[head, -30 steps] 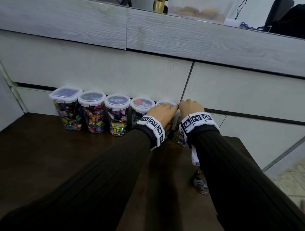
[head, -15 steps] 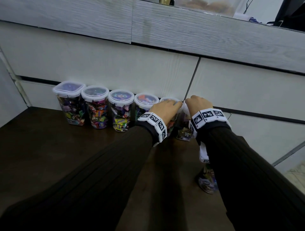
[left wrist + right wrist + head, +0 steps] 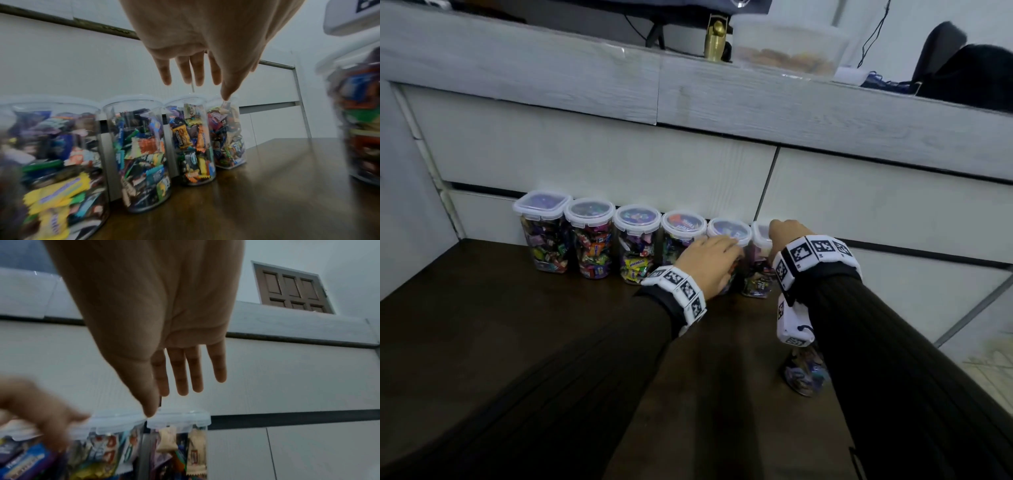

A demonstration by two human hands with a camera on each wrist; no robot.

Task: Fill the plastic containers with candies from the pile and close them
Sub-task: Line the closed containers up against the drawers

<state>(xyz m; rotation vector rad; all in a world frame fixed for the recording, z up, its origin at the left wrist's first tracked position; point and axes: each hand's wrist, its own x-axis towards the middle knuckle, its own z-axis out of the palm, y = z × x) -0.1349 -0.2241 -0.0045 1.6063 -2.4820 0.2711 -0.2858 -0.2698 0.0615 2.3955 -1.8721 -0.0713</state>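
Clear jars (image 3: 729,229) lidded, rowed against wall | left hand (image 3: 709,263), right hand (image 3: 787,231) both slack, empty, just above lids | risk: careless knock topples neighbouring jars

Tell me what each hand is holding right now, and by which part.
Nothing is held. The left hand and the right hand both have straight fingers above the lidded containers at the right end of the row; neither grips a lid or a body.
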